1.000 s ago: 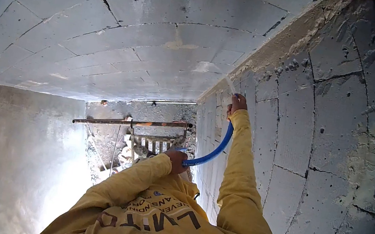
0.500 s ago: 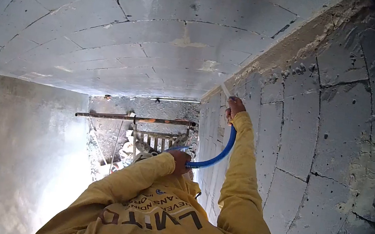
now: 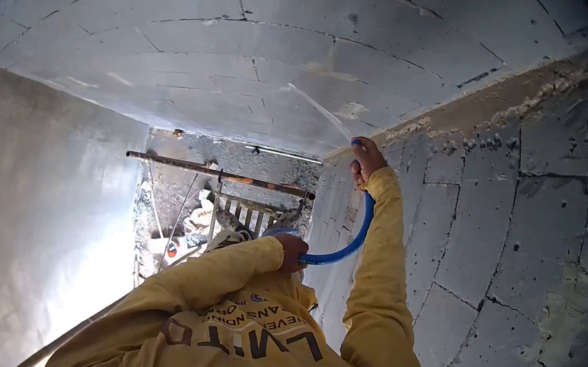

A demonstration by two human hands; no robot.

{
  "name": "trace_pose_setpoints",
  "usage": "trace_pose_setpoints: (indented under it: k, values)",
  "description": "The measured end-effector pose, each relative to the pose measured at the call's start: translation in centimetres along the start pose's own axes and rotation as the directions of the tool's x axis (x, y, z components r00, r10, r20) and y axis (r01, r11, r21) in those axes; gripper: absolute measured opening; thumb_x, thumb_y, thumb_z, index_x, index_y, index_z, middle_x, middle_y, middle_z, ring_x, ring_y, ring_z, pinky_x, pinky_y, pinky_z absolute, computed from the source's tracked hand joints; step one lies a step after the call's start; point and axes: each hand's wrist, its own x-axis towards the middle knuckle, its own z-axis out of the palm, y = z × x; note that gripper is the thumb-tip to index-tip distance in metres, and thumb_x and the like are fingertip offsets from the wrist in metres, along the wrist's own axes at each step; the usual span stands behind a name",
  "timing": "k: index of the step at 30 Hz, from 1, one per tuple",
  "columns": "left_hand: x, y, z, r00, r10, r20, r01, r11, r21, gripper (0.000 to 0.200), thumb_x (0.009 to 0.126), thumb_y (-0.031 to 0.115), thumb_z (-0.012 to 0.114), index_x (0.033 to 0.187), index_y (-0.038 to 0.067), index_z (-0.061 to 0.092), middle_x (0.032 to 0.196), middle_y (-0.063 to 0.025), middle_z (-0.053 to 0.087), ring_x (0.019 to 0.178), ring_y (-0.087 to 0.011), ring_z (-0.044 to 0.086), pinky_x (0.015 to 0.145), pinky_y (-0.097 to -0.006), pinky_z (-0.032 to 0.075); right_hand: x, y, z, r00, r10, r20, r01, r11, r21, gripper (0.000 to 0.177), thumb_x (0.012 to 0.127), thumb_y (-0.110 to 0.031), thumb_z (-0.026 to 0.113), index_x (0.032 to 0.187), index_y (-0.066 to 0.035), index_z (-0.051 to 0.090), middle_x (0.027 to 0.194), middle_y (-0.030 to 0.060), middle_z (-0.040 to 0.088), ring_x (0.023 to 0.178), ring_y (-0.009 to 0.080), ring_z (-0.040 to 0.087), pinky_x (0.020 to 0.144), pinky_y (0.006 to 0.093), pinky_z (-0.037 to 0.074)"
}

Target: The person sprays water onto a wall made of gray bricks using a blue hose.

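A blue hose (image 3: 341,255) runs in a curve between my two hands. My right hand (image 3: 368,160), raised near the corner of the block walls, is closed around its end. From there a thin stream of water (image 3: 324,114) shoots up and left onto the grey block wall ahead (image 3: 254,46). Lower down, in front of my chest, my left hand (image 3: 291,253) is wrapped round another stretch of the same hose. My fingers partly hide the hose at both grips.
A rough mortar strip (image 3: 500,97) marks the corner with the right block wall (image 3: 470,234). At left stands a smooth grey wall (image 3: 38,197). Below are a rusty metal pole (image 3: 233,178), a slatted wooden piece (image 3: 251,213) and debris on the ground (image 3: 200,219).
The water stream has swung left, away from the corner, and shows longer across the wall ahead. My right hand has tilted slightly left and up. Both hands keep hold of the hose.
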Motion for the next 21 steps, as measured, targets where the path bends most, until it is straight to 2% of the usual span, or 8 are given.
trace_pose_setpoints:
  k: [4,7,9,12,13,15,19,21]
  values:
    - [-1.5,1.0,-2.0,0.997,-0.071,0.007,0.071,0.997,-0.022,0.033,0.076,0.038,0.061,0.091,0.009,0.064,0.094,-0.0146,0.065,0.091,-0.0339,0.062,0.081,-0.0419,0.048,1.5,0.8,-0.3,0.992,-0.042,-0.118,0.038,0.999,-0.038,0.032,0.089,-0.031,0.052,0.118,-0.018,0.045,0.056,0.0063,0.048,0.035,0.0156,0.041,0.031,0.0353,0.034]
    - [-1.9,0.7,-2.2,0.997,-0.073,-0.016,0.073,0.996,-0.049,0.032,0.076,0.037,0.061,0.088,0.008,0.064,0.090,-0.0153,0.065,0.089,-0.0344,0.062,0.080,-0.0423,0.049,2.8,2.4,-1.0,0.977,-0.009,-0.213,-0.006,0.998,-0.067,0.031,0.089,-0.030,0.052,0.116,-0.017,0.046,0.055,0.0072,0.049,0.035,0.0165,0.042,0.031,0.0357,0.034]
    - [-1.8,-0.1,-1.7,0.997,-0.032,-0.074,0.027,0.998,-0.061,0.030,0.075,0.036,0.061,0.084,0.008,0.065,0.084,-0.0170,0.065,0.083,-0.0358,0.063,0.076,-0.0434,0.049,2.9,3.3,-1.6,0.961,0.029,-0.273,-0.041,0.998,-0.039,0.030,0.089,-0.031,0.051,0.115,-0.017,0.046,0.056,0.0075,0.050,0.035,0.0171,0.042,0.031,0.0357,0.034]
    - [-1.9,-0.6,-1.6,0.996,-0.025,-0.090,0.018,0.996,-0.082,0.029,0.075,0.036,0.061,0.083,0.008,0.064,0.085,-0.0174,0.065,0.083,-0.0363,0.062,0.077,-0.0433,0.049,2.7,4.7,-2.4,0.936,0.069,-0.345,-0.063,0.998,0.030,0.029,0.089,-0.031,0.050,0.114,-0.017,0.047,0.058,0.0078,0.051,0.036,0.0180,0.043,0.031,0.0358,0.034]
    - [-2.1,-0.3,-2.1,0.998,-0.041,-0.055,0.037,0.997,-0.072,0.031,0.076,0.037,0.061,0.086,0.008,0.064,0.088,-0.0162,0.065,0.087,-0.0353,0.062,0.079,-0.0428,0.049,2.8,5.3,-2.9,0.927,0.080,-0.367,-0.064,0.996,0.057,0.028,0.089,-0.032,0.049,0.113,-0.017,0.047,0.058,0.0079,0.051,0.036,0.0183,0.043,0.031,0.0359,0.035]
    - [-2.6,0.3,-3.2,0.997,-0.073,0.018,0.074,0.996,-0.049,0.034,0.076,0.038,0.061,0.092,0.008,0.064,0.095,-0.0137,0.064,0.093,-0.0334,0.061,0.083,-0.0418,0.048,3.0,6.2,-3.6,0.917,0.095,-0.388,-0.091,0.995,0.028,0.029,0.089,-0.033,0.049,0.113,-0.017,0.048,0.059,0.0077,0.051,0.036,0.0187,0.043,0.031,0.0360,0.035]
    - [-1.8,-0.7,-2.0,0.998,-0.060,0.021,0.060,0.997,-0.037,0.034,0.076,0.038,0.061,0.093,0.008,0.064,0.096,-0.0135,0.064,0.093,-0.0333,0.061,0.083,-0.0424,0.048,2.7,6.7,-3.8,0.915,0.147,-0.377,-0.152,0.988,0.016,0.030,0.090,-0.036,0.046,0.116,-0.021,0.045,0.060,0.0046,0.049,0.036,0.0148,0.040,0.033,0.0342,0.035]
    - [-1.6,-0.8,-1.9,0.999,-0.043,0.019,0.043,0.999,-0.031,0.034,0.076,0.038,0.062,0.093,0.009,0.064,0.097,-0.0135,0.064,0.093,-0.0334,0.061,0.082,-0.0426,0.048,2.4,6.2,-3.4,0.940,0.154,-0.304,-0.145,0.988,0.051,0.030,0.090,-0.035,0.048,0.115,-0.019,0.047,0.059,0.0060,0.050,0.036,0.0165,0.041,0.032,0.0351,0.035]
